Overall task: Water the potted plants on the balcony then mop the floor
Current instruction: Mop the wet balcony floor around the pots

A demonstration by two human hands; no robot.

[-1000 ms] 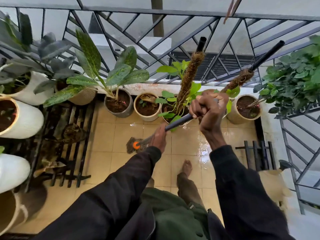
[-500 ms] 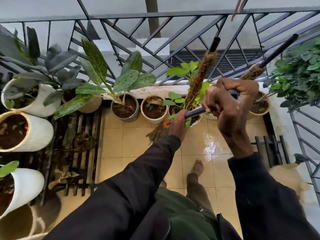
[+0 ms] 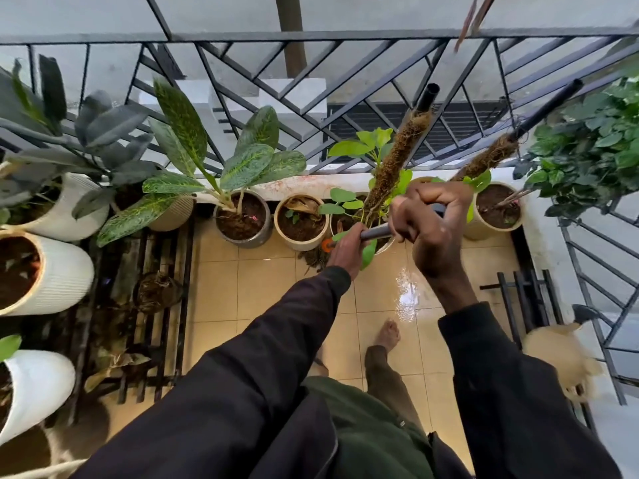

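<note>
Both hands clamped on grey metal mop handle (image 3: 378,231), angled down toward far row of pots
- Right hand (image 3: 432,229): fist closed around upper end of handle, fingers fully wrapped
- Left hand (image 3: 347,252): closed around handle lower down, just above orange collar (image 3: 325,245)
- Dark stringy mop head (image 3: 316,257): on beige tiled floor (image 3: 262,292), touching base of small cream pot with bare soil (image 3: 301,221), just beside grey round pot with speckled green leaves (image 3: 242,219)
- Wet glossy patch (image 3: 408,288) on tiles below right hand
- Bare foot (image 3: 389,335) on tiles near wet patch
- White ribbed pots (image 3: 58,271) at left beside black slatted rack (image 3: 152,299)
- Black metal railing (image 3: 311,36) behind pot row
</note>
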